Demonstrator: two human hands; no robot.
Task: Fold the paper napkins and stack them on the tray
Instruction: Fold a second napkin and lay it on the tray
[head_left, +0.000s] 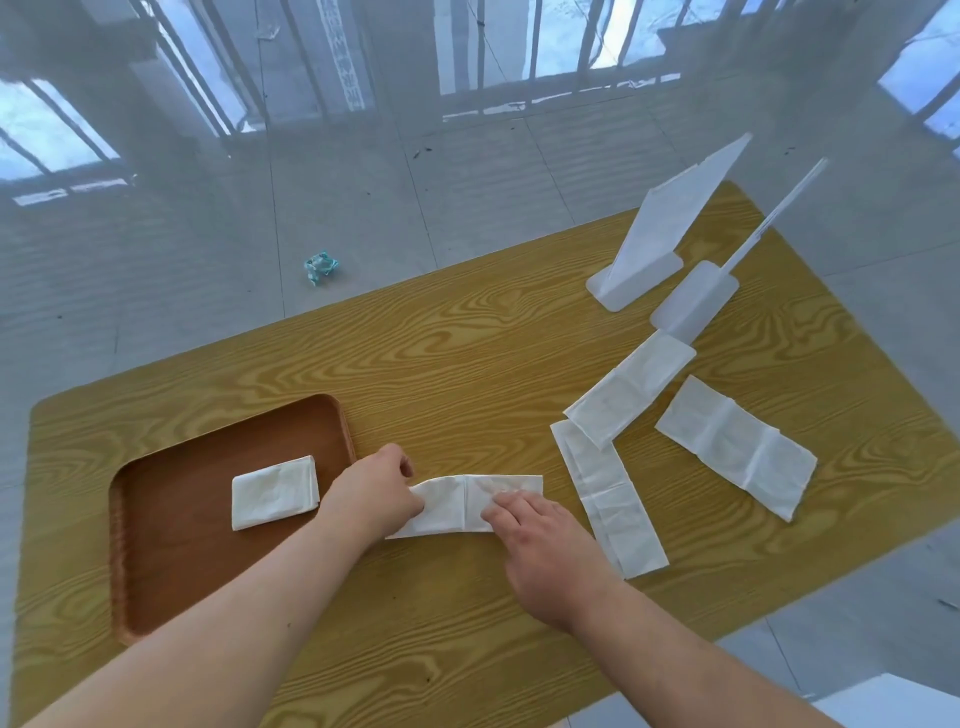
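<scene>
A white paper napkin (457, 501) lies as a long strip on the wooden table just right of the tray. My left hand (376, 488) pinches its left end and lifts it slightly. My right hand (540, 540) presses fingertips down on its right half. A brown tray (171, 571) sits at the left, holding one folded napkin (274, 491). Three unfolded napkins lie at the right: one long strip (610, 499), one (626, 387) overlapping its top end, and one (735, 447) further right.
Two white plastic stands (657, 244) (696, 299) sit at the table's far right. A crumpled teal wrapper (319, 266) lies on the tiled floor beyond the table. The table's edge runs close behind the stands.
</scene>
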